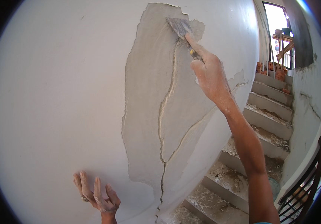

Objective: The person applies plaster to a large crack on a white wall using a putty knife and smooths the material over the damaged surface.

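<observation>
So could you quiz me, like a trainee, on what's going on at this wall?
1. True or false: the right hand holds a scraper against the wall.
2. Where is the left hand? A) flat on the wall B) holding a bucket C) on the railing
3. Fill in: debris lies on the ___ to the right.

Key: 1 true; 2 A; 3 stairs.

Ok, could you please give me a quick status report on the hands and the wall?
Right hand grips scraper, blade on bare patch. Left hand flat on wall. Nothing obstructing.
</observation>
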